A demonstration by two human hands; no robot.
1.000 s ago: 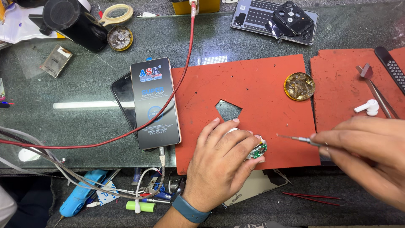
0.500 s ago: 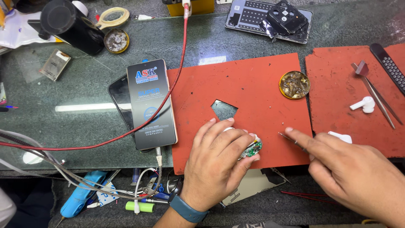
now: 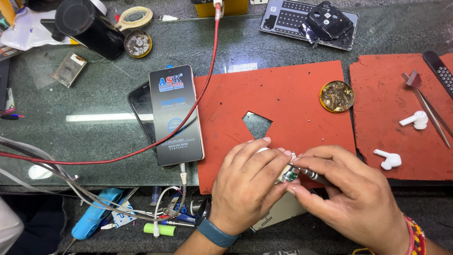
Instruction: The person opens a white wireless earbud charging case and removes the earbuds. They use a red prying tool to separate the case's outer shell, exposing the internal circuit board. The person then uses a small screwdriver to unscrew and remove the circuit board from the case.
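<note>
At the near edge of the red mat [image 3: 283, 94], my left hand [image 3: 247, 182] has its grip closed round a small white part with a green circuit board [image 3: 289, 175], while my right hand [image 3: 351, 193] pinches a thin metal tool [image 3: 309, 174] w/ its tip touching the board. I'd call this mid-probe or prying; next move needs a steady, light tip, since my fingers hide most of the part. Two white earbuds [image 3: 415, 119] and tweezers [image 3: 432, 113] lie well apart on the right mat, solder tin [image 3: 336, 96] beyond, phone w/ red cable [image 3: 175, 113] left; nothing blocks.

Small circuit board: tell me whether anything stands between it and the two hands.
Nothing visible does. The left hand pinches the small circuit board, and the right hand brings a thin metal tool right against it.
</note>
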